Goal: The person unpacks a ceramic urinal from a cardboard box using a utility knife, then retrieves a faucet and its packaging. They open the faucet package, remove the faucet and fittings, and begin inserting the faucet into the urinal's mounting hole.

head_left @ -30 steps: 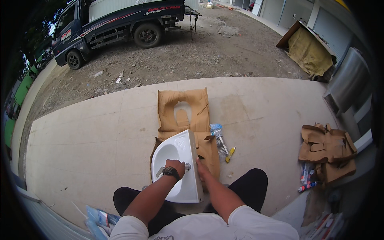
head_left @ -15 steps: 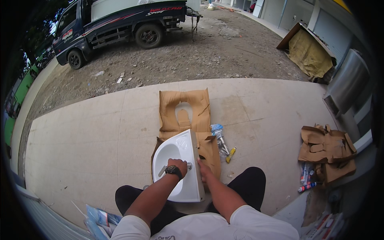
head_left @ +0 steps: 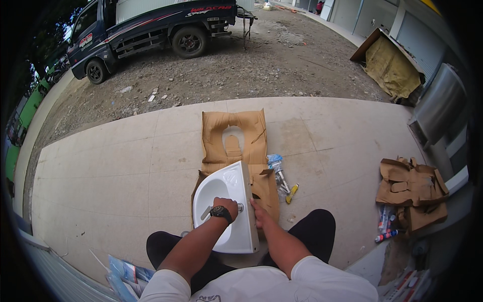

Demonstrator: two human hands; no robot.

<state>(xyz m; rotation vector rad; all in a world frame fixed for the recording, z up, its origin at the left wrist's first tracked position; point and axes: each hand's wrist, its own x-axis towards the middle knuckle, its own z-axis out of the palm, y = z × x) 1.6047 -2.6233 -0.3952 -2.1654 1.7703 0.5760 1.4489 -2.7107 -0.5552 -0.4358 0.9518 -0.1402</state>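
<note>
Gripping a tap (head_left: 207, 212) on a white basin (head_left: 236, 201), left hand (head_left: 225, 204), right hand (head_left: 259, 215) at its edge

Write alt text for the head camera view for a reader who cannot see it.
Seen from above, a seated person steadies a white washbasin lying on flattened cardboard, left hand on the metal tap, right hand at the basin's right edge. A dark truck stands on gravel beyond the concrete slab.

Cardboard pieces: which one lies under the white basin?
The flattened cardboard with the cut-out hole, straight ahead on the tiles, under the white basin; the crumpled cardboard sits apart at right.
</note>
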